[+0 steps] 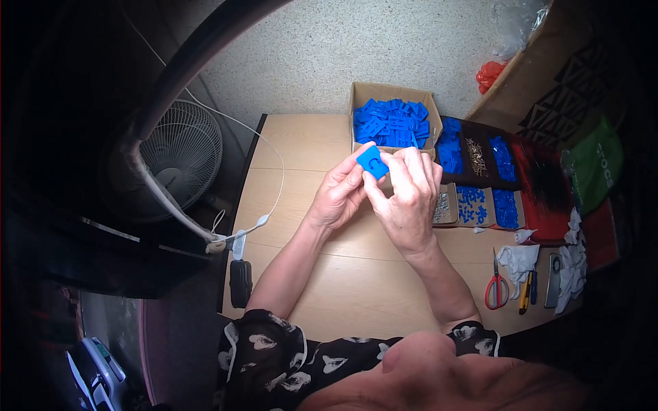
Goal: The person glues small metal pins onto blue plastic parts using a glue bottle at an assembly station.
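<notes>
A small flat blue plastic piece (372, 162) with a curved slot is held up over the middle of the table, just in front of an open cardboard box (353, 118). My left hand (338, 196) grips its left side between thumb and fingers. At its right edge, my right hand (408, 192) has thumb and fingers closed on the same piece. Its back is hidden by my fingers. Many flat blue plastic parts (391, 125) fill the box behind.
To the right stand a dark tray (463, 166) of blue parts and brass-coloured pins (476, 157), and small boxes of blue bits (471, 205). Scissors (496, 292), a yellow cutter (525, 294) and crumpled tissue (519, 260) lie nearer. A black case (240, 283) and fan (179, 154) are left.
</notes>
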`<action>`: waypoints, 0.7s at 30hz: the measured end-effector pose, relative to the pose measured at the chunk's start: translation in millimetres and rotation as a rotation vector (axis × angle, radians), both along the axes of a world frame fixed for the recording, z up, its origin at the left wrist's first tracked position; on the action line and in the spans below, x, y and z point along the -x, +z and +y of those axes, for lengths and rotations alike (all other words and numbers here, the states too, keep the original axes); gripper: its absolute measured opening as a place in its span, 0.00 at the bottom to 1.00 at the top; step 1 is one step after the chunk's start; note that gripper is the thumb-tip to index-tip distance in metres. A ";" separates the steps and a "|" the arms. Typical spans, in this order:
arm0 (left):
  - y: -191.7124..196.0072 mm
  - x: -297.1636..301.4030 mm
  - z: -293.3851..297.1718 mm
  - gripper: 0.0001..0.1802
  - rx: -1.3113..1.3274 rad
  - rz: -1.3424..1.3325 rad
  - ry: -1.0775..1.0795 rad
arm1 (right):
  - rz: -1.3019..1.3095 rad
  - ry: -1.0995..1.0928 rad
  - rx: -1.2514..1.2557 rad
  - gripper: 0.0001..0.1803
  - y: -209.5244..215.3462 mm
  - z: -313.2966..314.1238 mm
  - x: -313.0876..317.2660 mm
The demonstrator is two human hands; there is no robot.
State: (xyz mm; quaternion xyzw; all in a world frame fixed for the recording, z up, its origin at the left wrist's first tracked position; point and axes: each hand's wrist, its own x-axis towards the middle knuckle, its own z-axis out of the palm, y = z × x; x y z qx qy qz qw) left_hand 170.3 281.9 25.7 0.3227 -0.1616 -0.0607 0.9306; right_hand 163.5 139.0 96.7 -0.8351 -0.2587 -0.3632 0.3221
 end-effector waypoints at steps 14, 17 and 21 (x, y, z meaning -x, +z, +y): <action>7.6 1.1 0.2 0.27 -0.031 0.018 -0.003 | 0.043 0.023 -0.029 0.17 2.3 -0.9 -3.0; 9.1 1.8 -0.1 0.27 -0.027 0.020 -0.019 | 0.066 0.026 -0.025 0.15 1.4 -0.7 -2.4; 10.5 2.0 -1.0 0.27 -0.022 0.031 -0.012 | 0.081 0.019 -0.026 0.16 0.3 -0.2 -2.5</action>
